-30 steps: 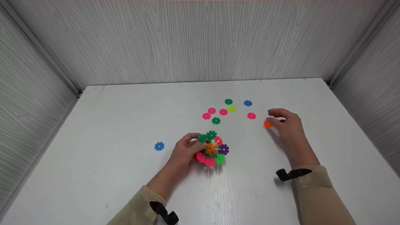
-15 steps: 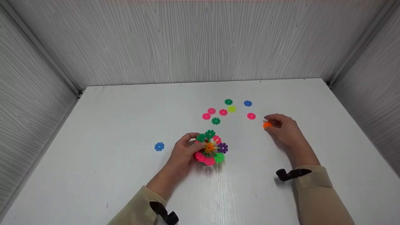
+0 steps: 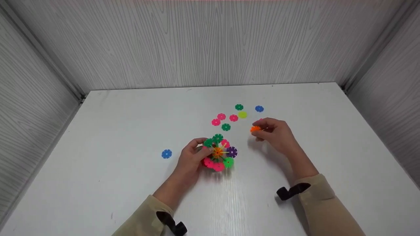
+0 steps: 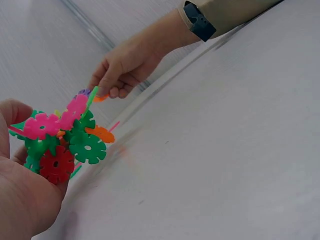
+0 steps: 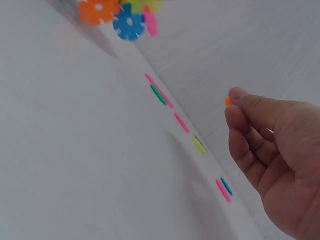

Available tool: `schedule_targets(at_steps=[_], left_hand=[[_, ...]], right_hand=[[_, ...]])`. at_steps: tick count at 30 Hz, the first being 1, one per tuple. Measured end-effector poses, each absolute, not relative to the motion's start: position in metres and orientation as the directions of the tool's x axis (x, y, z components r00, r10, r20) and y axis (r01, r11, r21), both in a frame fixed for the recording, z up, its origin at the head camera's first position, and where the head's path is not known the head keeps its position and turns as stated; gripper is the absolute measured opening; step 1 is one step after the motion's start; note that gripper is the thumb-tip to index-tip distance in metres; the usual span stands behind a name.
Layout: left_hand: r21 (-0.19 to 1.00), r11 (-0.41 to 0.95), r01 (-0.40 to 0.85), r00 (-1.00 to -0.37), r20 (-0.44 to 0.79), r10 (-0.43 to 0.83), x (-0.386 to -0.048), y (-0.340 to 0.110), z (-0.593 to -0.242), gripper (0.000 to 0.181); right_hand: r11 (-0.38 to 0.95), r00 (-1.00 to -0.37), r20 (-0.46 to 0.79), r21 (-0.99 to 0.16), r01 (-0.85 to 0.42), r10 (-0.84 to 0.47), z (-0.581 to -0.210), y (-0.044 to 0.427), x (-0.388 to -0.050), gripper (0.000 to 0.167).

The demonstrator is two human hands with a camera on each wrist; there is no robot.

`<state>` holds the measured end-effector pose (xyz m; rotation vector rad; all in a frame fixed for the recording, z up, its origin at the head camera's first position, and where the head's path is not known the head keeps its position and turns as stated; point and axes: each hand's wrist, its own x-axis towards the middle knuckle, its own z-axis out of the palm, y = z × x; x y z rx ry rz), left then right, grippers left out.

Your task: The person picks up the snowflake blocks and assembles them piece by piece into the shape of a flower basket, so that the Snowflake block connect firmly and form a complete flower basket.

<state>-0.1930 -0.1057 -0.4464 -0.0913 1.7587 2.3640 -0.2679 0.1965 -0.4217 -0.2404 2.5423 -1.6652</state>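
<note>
A ball-like cluster of interlocking notched plastic discs (image 3: 218,152) in green, pink, orange and purple is held by my left hand (image 3: 190,159), its thumb over one side. In the left wrist view, red, green and pink discs (image 4: 88,148) of that cluster face the camera. My right hand (image 3: 277,134) pinches a single orange disc (image 3: 255,128) between thumb and fingers, above the table and to the right of the cluster. Most of this disc is hidden by the fingertips in the right wrist view, where only an orange edge (image 5: 228,101) shows.
Beyond the hands, several loose discs lie flat on the white table (image 3: 108,131): pink (image 3: 233,118), green (image 3: 226,127), yellow (image 3: 242,114) and blue (image 3: 259,108). A pink one is partly behind the right hand. One blue disc (image 3: 166,153) lies left of the left hand. Grey panels (image 3: 210,42) enclose the table.
My right hand has picked the orange disc up from the table at the right and carried it left, nearer the cluster. The left hand and cluster have shifted only slightly.
</note>
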Motion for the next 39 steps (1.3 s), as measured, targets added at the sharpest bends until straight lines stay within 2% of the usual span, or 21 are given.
schedule_targets(at_steps=[6,12,18,26,31,39], left_hand=[[0.942,-0.300,-0.148,-0.988,-0.131,0.075,-0.194,-0.106,-0.445,0.044],[0.942,-0.314,-0.116,-0.992,-0.097,0.075,-0.193,-0.104,-0.444,0.048],[0.949,-0.277,-0.154,-0.977,-0.103,0.189,-0.190,-0.103,-0.444,0.054],[0.927,-0.309,-0.215,-0.951,-0.127,0.283,-0.187,-0.103,-0.443,0.050],[0.934,-0.290,-0.207,-0.958,-0.134,0.254,-0.188,-0.104,-0.444,0.051],[0.967,-0.212,-0.143,-0.976,-0.103,0.191,-0.187,-0.102,-0.442,0.055]], right_hand=[[0.199,-0.930,0.116,-0.960,-0.194,-0.347,-0.420,0.156,-0.253,0.028],[0.148,-0.913,0.177,-0.958,-0.245,-0.367,-0.422,0.139,-0.245,0.025],[0.164,-0.913,0.197,-0.949,-0.269,-0.358,-0.422,0.135,-0.241,0.024],[0.183,-0.908,0.200,-0.942,-0.282,-0.368,-0.421,0.133,-0.238,0.028],[0.181,-0.903,0.214,-0.938,-0.297,-0.371,-0.419,0.133,-0.237,0.024],[0.246,-0.895,0.300,-0.888,-0.389,-0.331,-0.417,0.128,-0.231,0.013]])
